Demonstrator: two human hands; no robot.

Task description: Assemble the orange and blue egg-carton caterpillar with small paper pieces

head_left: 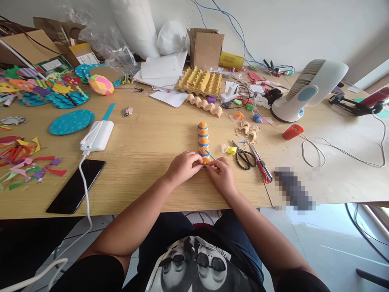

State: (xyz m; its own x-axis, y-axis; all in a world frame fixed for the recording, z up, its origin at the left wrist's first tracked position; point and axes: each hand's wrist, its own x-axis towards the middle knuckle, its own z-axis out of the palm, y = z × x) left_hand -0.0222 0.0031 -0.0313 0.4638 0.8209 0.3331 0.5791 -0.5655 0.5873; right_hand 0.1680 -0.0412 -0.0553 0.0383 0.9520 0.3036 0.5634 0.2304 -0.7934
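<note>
An egg-carton strip, painted orange with blue bands between its bumps, lies lengthwise in front of me like a caterpillar. Its near end sits between my two hands. My left hand pinches at the left side of that end, thumb and forefinger closed. From the right, the fingers of my right hand close on the same end. A thin blue stem rises there beside my right fingers. Small yellow bits show on the near bump. Whether a separate tiny piece is between my fingertips is hidden.
Right of the strip lie yellow clay, black scissors and a red utility knife. Egg cartons and a white fan stand farther back. At left are a power bank, a phone and paper scraps.
</note>
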